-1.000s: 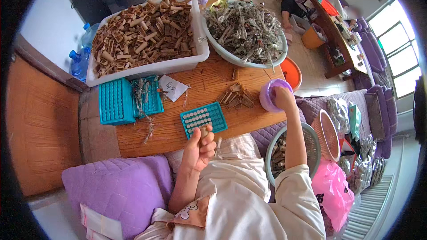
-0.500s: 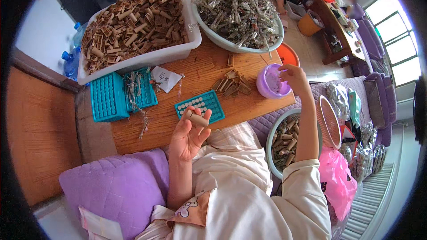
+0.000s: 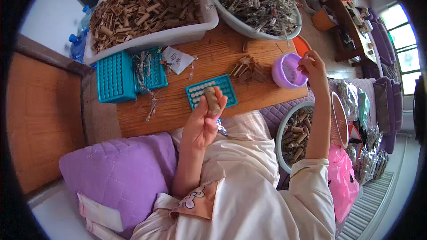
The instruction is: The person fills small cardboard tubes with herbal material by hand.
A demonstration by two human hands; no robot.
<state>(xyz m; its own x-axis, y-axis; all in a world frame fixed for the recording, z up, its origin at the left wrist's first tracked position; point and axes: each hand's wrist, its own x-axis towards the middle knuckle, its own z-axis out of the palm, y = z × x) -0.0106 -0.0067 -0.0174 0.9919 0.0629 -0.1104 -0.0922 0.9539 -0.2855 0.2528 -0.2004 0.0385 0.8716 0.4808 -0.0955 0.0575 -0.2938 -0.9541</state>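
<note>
- While the left hand (image 3: 202, 122) is raised over the near edge of the wooden table (image 3: 209, 58), it pinches a small brown tube (image 3: 211, 100) upright between thumb and fingertips, right in front of the small teal grid tray (image 3: 211, 90)
- right hand (image 3: 312, 64) is out at the right, fingers pinched together over the purple cup (image 3: 288, 71); can't tell if there's anything between them
- little heap of brown tubes (image 3: 245, 69) sits between the small tray and the cup
- two bigger teal trays (image 3: 130, 76) lie to the left
- far side has a white bin (image 3: 149, 6) full of tubes and a round basin (image 3: 258, 2) of grey bits
- purple cushion (image 3: 118, 173) at near left
</note>
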